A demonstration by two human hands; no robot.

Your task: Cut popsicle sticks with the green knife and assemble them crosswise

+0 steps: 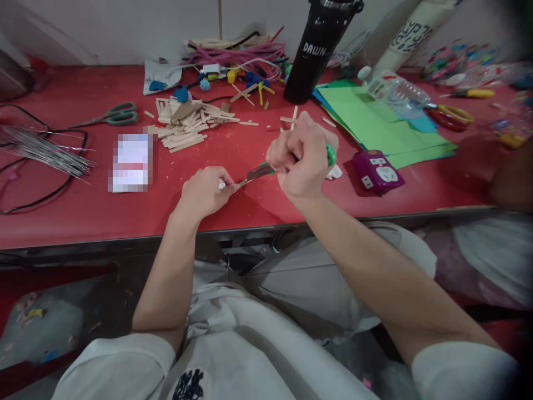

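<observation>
Clenching around green-handled scissors [266, 170], the right hand [302, 161] is pressing the blades toward a small wooden stick piece [240, 183], which the left hand [205, 191] is pinching at its tip; a bit of white is showing between those fingers. Both grips are closed on their things, just above the near edge of the red worktop [83, 216]. At 3 o'clock from the hands a purple power adapter [377, 171] is lying beside a stack of green paper sheets [375, 128]. At 12 o'clock a black bottle [318, 50] marked DAWN is standing upright with its lid on; what it is holding cannot be told. At 11 o'clock a heap of wooden sticks [187, 125] is spreading out, with pink cords [237, 55] behind it. At 10 o'clock grey-green scissors [114, 115] are lying flat, and at 9 o'clock a bundle of thin wires [41, 153]. A clear plastic bottle [393, 89] is lying on its side at 2 o'clock, next to yellow-handled scissors [452, 116].
</observation>
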